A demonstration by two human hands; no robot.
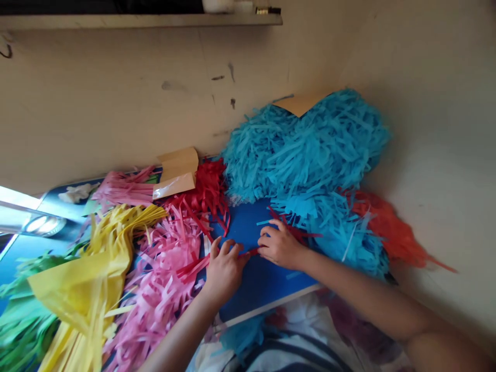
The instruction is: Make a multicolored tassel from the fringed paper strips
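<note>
My left hand [226, 269] and my right hand [282, 246] are close together over a blue tabletop [248, 222]. Both have their fingers closed on a narrow, red fringed paper strip [251, 252], stretched between them. Its loose red ends spread out to the left of my left hand and beyond my right hand. Pink paper fringe [166, 258] lies beside my left hand, and light blue paper fringe [325, 212] is just past my right hand. Red paper fringe [209, 191] is heaped behind my left hand. My fingertips are partly hidden.
A big pile of light blue fringe [310, 144] leans against the wall. Yellow fringe [112, 243] and green fringe [27, 299] cover the left side. Brown card [178, 168] stands at the back; orange-red paper [391, 227] lies right. A shelf [139, 20] juts out above.
</note>
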